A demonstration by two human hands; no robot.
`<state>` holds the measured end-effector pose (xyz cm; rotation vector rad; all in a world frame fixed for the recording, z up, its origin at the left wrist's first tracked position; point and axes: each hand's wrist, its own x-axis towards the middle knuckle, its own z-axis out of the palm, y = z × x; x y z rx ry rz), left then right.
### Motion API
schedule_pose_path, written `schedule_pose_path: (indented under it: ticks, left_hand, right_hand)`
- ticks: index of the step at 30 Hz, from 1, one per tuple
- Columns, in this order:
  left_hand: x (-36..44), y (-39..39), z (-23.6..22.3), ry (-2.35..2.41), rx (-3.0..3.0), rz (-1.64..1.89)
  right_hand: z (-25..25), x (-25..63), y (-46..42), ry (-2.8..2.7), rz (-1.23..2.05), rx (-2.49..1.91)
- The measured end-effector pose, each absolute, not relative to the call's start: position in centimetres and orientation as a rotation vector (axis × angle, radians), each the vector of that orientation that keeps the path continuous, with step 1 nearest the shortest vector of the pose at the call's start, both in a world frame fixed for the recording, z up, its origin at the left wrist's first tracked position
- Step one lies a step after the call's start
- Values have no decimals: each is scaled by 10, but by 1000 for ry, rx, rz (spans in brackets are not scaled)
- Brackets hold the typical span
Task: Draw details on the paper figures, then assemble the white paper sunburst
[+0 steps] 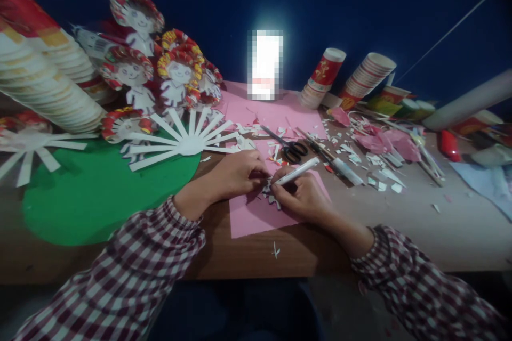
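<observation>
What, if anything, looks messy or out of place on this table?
Mostly the litter: white scraps lie strewn beyond and to the right of the right hand, which holds a white pen-like tool. Crumpled pink pieces lie among them, unlike the flat pink sheet.

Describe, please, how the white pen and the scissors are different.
The white pen is in the grip of the right hand; the scissors lie untouched. The pen is one straight white barrel, while the scissors have looped black handles. Both are long in shape.
</observation>
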<state>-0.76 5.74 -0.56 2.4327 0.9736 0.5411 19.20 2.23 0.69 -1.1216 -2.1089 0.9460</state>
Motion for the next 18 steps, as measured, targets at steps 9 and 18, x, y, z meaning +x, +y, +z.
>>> schedule_pose_path:
  ticks: [9, 18]
  left_hand:
    - [-7, 57, -3, 978, 2417, 529]
    - [-8, 58, -5, 974, 2420, 537]
  right_hand:
    - [1, 193, 24, -2077, 962, -1081]
    - [4, 192, 23, -2081, 1015, -1121]
